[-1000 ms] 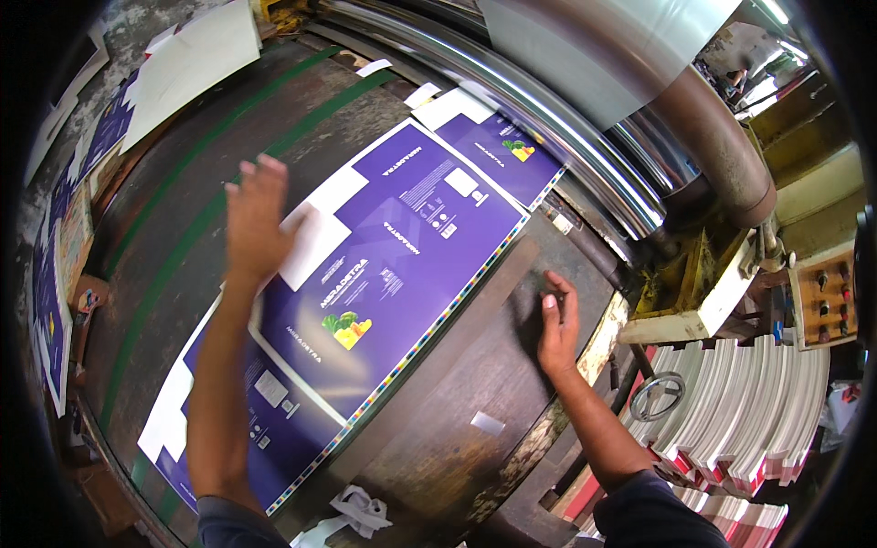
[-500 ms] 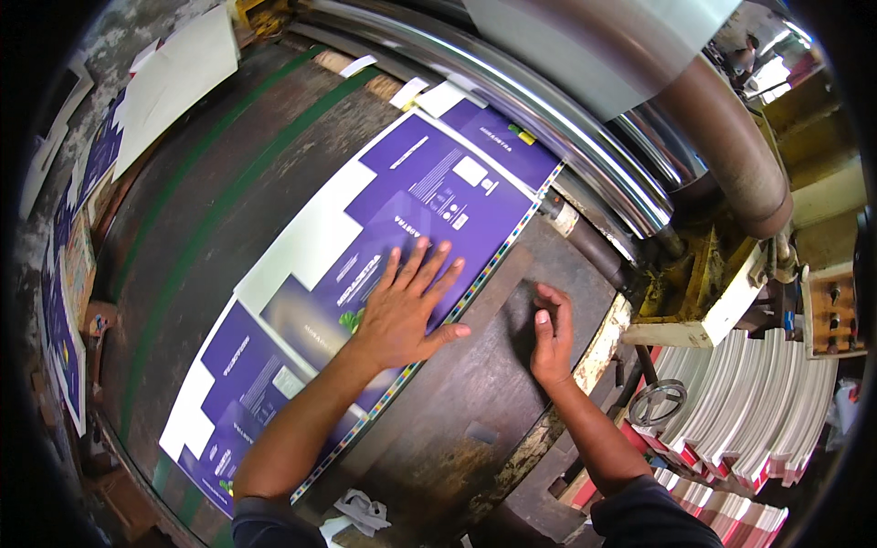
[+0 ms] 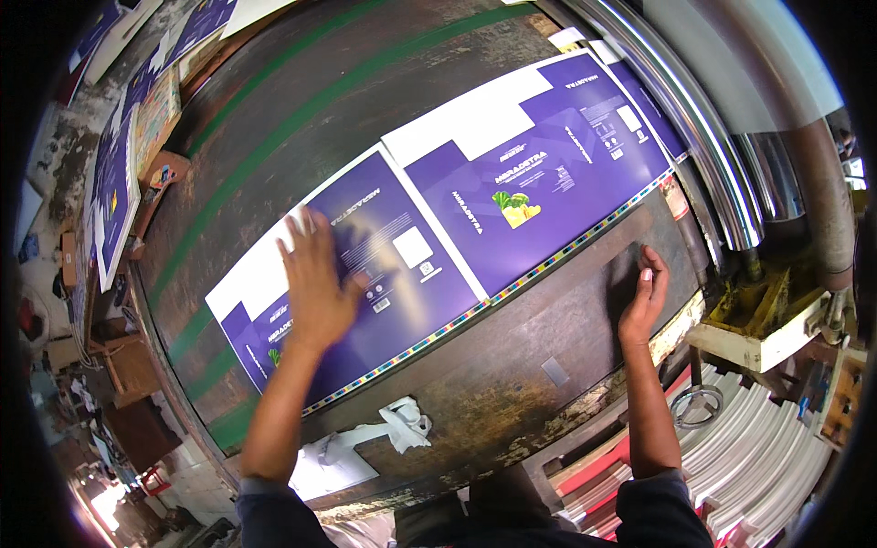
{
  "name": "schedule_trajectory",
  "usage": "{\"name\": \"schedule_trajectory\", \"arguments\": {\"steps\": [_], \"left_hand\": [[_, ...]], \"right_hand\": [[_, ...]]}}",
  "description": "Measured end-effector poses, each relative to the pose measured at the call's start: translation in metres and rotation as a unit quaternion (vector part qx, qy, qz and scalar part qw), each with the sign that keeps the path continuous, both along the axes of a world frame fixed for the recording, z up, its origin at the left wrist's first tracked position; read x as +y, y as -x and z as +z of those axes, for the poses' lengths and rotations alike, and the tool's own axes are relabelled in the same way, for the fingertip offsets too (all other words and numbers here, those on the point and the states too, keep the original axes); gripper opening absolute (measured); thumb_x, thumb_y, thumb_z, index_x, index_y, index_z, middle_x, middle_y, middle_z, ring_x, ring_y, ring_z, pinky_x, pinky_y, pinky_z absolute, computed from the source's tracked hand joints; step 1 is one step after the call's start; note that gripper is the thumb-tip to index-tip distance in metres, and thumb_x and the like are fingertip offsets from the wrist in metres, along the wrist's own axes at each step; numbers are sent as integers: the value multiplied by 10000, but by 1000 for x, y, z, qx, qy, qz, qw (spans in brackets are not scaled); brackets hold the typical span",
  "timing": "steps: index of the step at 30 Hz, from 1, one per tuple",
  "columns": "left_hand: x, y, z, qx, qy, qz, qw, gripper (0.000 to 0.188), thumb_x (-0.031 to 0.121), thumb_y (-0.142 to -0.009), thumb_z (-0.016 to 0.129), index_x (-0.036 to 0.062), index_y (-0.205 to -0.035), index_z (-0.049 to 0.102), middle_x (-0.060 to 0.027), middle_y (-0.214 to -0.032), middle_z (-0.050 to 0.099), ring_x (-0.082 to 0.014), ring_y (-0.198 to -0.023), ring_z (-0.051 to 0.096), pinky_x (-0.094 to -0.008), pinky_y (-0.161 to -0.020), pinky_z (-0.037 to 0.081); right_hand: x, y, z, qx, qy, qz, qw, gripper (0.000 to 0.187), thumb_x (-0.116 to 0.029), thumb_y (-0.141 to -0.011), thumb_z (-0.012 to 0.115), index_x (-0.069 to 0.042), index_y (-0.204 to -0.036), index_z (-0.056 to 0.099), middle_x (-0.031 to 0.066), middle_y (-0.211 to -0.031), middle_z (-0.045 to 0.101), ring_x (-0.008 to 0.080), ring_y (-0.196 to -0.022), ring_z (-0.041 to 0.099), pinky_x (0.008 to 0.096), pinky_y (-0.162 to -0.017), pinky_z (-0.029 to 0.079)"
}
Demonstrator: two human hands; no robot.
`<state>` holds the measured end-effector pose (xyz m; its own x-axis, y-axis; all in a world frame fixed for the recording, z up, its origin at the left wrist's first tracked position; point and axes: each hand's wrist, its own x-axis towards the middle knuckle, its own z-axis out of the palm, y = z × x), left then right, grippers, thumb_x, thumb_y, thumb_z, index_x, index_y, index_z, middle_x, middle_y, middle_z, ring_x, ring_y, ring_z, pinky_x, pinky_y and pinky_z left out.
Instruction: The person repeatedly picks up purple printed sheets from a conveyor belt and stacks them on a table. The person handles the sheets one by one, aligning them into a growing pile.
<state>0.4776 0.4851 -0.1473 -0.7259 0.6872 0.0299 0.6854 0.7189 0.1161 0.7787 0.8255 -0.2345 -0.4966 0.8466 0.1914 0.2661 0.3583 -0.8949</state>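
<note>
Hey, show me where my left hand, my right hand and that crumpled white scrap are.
Left hand (image 3: pixel 320 288), head view: the back of the hand.
Right hand (image 3: pixel 641 312), head view: near the base of the thumb.
Crumpled white scrap (image 3: pixel 407 425), head view: its bunched end.

Print workshop: steel rollers (image 3: pixel 687 111), purple printed sheets (image 3: pixel 571 187), stacked boards (image 3: pixel 758 452), handwheel (image 3: pixel 718 407).

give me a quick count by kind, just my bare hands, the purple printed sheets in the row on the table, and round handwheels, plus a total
Bare hands: 2, one left, one right
Purple printed sheets in the row: 3, the far right one only partly visible
Round handwheel: 1
Total: 6
</note>
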Motion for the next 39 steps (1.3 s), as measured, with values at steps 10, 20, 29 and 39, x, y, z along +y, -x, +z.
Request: {"name": "schedule_trajectory", "arguments": {"steps": [10,20,29,39], "left_hand": [[3,-28,-2,-62,2,-123,990,891,630,-874,555,84,-1529,295,-229,-1585,235,-405,-1486,163,-591,-1185,85],[-5,-22,5,-75,-74,-141,984,809,543,-848,640,64,-1460,413,-231,-1537,342,-404,-1449,272,-563,-1166,190],[-47,-15,0,-57,-10,-201,978,893,701,-815,593,98,-1455,436,-187,-1541,360,-415,-1453,263,-641,-1149,175],[-430,-79,175,-6,-242,118,963,412,282,-934,652,100,-1301,605,-136,-1345,586,-334,-1326,483,-450,-1116,341]], "right_hand": [[-18,4,3,7,-3,-17,1000,443,-310,-1036,441,40,-1299,515,172,-1295,539,274,-1231,508,387,-1080,357],[-48,7,9,-22,-26,-48,998,478,-365,-1040,427,25,-1298,527,193,-1291,551,298,-1238,503,401,-1080,354],[-68,26,21,-15,-61,-62,996,481,-400,-1034,455,8,-1274,547,175,-1245,589,280,-1203,529,386,-1058,374],[-233,-102,54,43,-30,-181,982,488,-339,-1015,514,64,-1290,524,196,-1269,595,284,-1158,577,403,-1011,452]]}}
